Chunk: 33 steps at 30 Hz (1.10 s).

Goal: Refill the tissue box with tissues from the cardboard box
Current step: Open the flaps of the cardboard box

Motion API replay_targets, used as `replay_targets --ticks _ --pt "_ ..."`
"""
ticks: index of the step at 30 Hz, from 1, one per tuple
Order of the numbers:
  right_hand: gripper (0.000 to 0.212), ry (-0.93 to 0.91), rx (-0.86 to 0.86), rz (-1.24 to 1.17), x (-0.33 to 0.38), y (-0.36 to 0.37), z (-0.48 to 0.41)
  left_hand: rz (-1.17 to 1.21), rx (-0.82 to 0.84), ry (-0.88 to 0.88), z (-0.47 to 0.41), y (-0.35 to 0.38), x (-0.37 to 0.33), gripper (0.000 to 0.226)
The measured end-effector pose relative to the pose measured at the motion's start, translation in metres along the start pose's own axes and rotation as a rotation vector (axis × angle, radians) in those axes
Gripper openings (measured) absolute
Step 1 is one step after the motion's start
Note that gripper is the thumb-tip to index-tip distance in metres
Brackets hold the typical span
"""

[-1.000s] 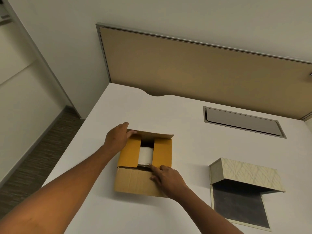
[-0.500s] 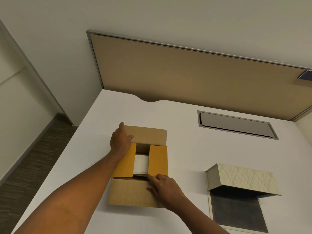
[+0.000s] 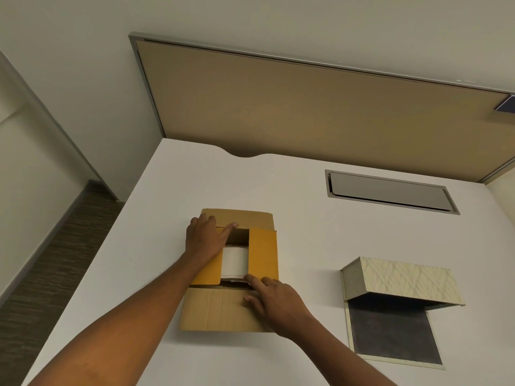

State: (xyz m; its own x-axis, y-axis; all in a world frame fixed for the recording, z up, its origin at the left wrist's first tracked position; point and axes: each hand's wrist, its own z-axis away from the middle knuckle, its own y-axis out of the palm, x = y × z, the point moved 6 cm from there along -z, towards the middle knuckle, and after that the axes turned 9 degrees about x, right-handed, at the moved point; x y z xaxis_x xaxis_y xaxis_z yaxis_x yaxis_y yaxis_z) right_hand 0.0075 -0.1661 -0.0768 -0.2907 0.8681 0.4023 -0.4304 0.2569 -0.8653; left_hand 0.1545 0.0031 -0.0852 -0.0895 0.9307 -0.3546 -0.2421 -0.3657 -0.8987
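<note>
Brown cardboard box (image 3: 223, 310) with flaps spread open, white tissues (image 3: 235, 260) inside, patterned tissue box (image 3: 401, 282) open, well right

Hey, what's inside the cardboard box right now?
Through the gap between the flaps of the cardboard box, a white stack of tissues shows. The two inner flaps and the left hand cover the rest, so how much is inside can't be seen.

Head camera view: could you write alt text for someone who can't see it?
Two bare hands, left hand and right hand, spread the flaps of a brown cardboard box holding white tissues on a white desk; a cream patterned tissue box lies open beside it.
</note>
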Motion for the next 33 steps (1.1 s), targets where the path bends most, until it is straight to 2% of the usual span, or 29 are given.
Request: replay_targets --ticks 3,8,12,18,23,27,33 --pt "0.049 0.061 -0.111 -0.051 -0.002 -0.009 0.009 -0.018 0.066 -0.017 0.004 0.010 0.002 0.101" --pt "0.032 0.283 -0.483 -0.036 -0.028 -0.030 0.036 -0.013 0.146 0.000 0.005 0.021 0.009 0.116" --pt "0.030 0.470 -0.514 -0.128 -0.060 -0.025 0.048 0.011 0.165 -0.001 0.005 0.019 0.012 0.116" --pt "0.045 0.632 -0.407 -0.167 -0.083 -0.003 0.046 0.015 0.193 -0.007 0.007 0.018 0.012 0.115" --pt "0.055 0.581 -0.277 -0.100 -0.075 0.002 0.027 0.009 0.203 -0.010 0.010 0.013 0.009 0.110" --pt "0.057 0.604 -0.103 -0.159 -0.073 0.007 0.014 0.125 0.269 -0.003 0.013 0.005 0.007 0.100" --pt "0.056 0.577 -0.061 -0.120 -0.065 0.007 0.012 0.342 0.394 0.074 0.018 -0.029 0.014 0.084"
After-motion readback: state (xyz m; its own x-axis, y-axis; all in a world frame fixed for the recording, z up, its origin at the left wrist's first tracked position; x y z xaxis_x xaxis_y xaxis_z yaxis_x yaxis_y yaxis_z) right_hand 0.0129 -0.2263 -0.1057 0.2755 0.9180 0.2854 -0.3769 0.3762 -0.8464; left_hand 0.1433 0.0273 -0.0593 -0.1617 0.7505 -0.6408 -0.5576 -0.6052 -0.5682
